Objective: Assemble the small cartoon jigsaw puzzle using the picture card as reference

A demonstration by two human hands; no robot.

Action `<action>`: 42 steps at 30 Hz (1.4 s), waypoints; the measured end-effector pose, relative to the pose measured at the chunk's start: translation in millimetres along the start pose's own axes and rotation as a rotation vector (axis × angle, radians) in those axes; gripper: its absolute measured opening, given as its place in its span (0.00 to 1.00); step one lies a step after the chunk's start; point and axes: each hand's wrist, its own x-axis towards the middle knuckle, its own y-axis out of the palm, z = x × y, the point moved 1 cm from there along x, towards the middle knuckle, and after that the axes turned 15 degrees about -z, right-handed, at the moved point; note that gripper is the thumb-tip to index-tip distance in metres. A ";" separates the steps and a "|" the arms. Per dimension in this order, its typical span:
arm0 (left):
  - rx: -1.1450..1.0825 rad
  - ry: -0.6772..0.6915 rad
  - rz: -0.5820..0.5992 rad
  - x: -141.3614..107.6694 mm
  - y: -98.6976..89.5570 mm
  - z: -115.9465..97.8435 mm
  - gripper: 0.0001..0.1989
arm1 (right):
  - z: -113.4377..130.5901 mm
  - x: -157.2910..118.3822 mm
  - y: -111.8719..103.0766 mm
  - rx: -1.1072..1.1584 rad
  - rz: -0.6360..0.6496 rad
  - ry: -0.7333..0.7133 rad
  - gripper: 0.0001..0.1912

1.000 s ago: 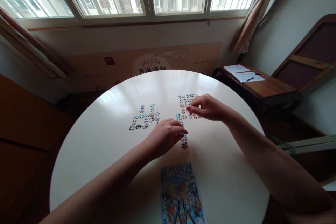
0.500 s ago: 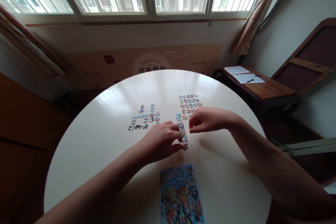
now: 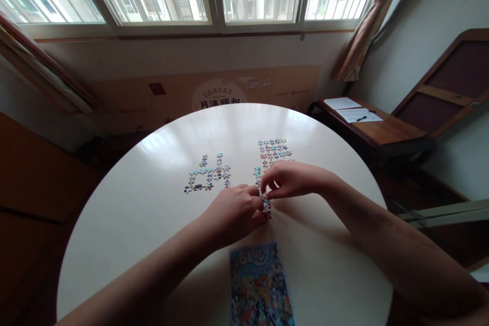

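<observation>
On the white table, a narrow strip of joined jigsaw puzzle pieces (image 3: 267,212) runs towards me, partly hidden by my hands. My left hand (image 3: 239,210) is at its left side, fingers curled in and thumb low, holding the strip's edge. From the right, my right hand (image 3: 290,178) reaches over the strip's middle, its thumb and fingertips pinched at a small puzzle piece (image 3: 264,197) against the strip. Several loose puzzle pieces (image 3: 272,148) lie in rows behind my right hand. To the left is a partly joined puzzle section (image 3: 210,170) with gaps in it.
A colourful picture sheet (image 3: 262,285) marked "BLUEY" lies at the near side of the round table (image 3: 126,214). Beyond the table stand a printed cardboard panel (image 3: 171,92) and a window. Papers (image 3: 359,114) and a pen rest on a wooden side table at right.
My right hand has moved left and nearer, from beside the strip to over it, its fingertips now by my left fingers. My left hand's fingers have closed in more. The view has shifted slightly.
</observation>
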 end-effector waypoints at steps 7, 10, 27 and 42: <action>-0.018 -0.030 -0.011 -1.1 1.6 0.2 0.05 | 2.9 1.8 4.1 -0.033 0.039 0.016 0.08; -0.033 -0.042 -0.008 -0.8 1.3 -0.7 0.06 | 2.8 2.5 4.9 -0.035 0.040 0.016 0.09; -0.063 -0.084 0.005 0.3 2.6 -6.5 0.07 | 5.2 2.9 4.3 -0.060 0.046 0.036 0.08; -0.056 -0.171 -0.019 -0.1 5.1 -2.8 0.08 | 7.7 2.1 3.4 -0.085 0.043 0.042 0.08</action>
